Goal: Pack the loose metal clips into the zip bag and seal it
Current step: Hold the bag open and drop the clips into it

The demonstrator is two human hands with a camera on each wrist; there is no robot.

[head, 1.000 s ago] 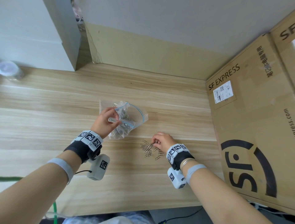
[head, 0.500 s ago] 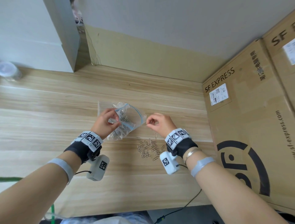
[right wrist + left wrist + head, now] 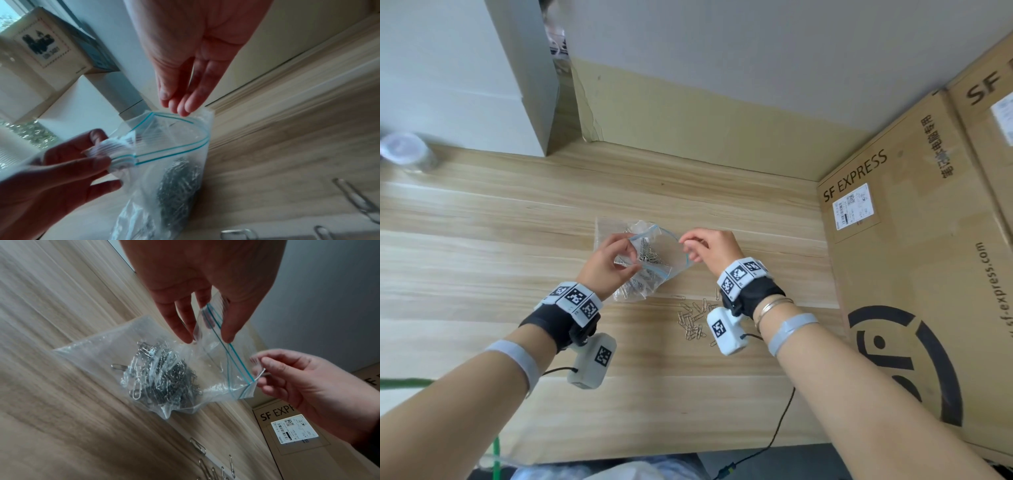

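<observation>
The zip bag (image 3: 645, 263) is held up off the desk (image 3: 482, 240) between the two hands, its mouth gaping open and its blue zip line curved into a loop. One end of the mouth, at 9 o'clock of the opening in the head view, is pinched by the left hand (image 3: 608, 263) between thumb and fingertips. The opposite end, at 3 o'clock, is met by the right hand (image 3: 710, 245); its fingers are bunched at the rim and appear to pinch it, though motion blur in the right wrist view leaves the grip uncertain. A dense heap of clips inside the bag (image 3: 162, 374) is seen sagging at its bottom, which rests on the desk. The loose metal clips (image 3: 693, 322) are scattered on the desk at 5 o'clock of the bag, just below the right wrist. A cardboard box (image 3: 914, 274) stands at 3 o'clock of the hands.
</observation>
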